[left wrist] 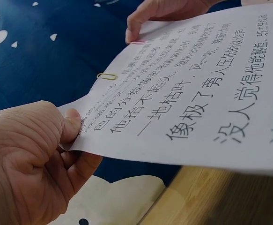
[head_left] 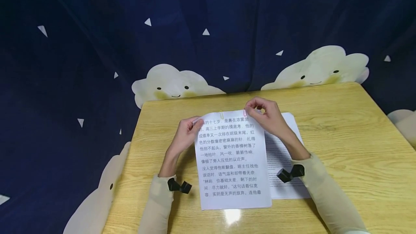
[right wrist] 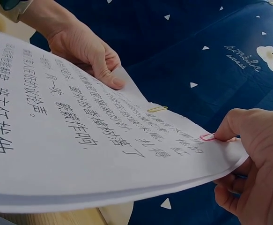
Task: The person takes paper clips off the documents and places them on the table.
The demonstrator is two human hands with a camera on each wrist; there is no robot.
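A stack of printed paper sheets [head_left: 232, 161] is held up, tilted, above the table in the head view. My left hand [head_left: 186, 133] pinches its top left corner, thumb on the printed face, as the left wrist view also shows. At the top right, my right hand [head_left: 268, 116] pinches the edge beside a pink paper clip [right wrist: 207, 137], with thumb and fingertips right at the clip. A yellow paper clip [head_left: 221, 115] sits on the top edge between the hands. In the right wrist view the sheets' edges show as more than one layer.
Another printed sheet [head_left: 287, 165] lies on the wooden table [head_left: 351, 147], partly covered by the held sheets. Behind the table hangs a dark blue curtain [head_left: 227, 6] with white clouds and triangles. The table's left edge runs close to the left arm.
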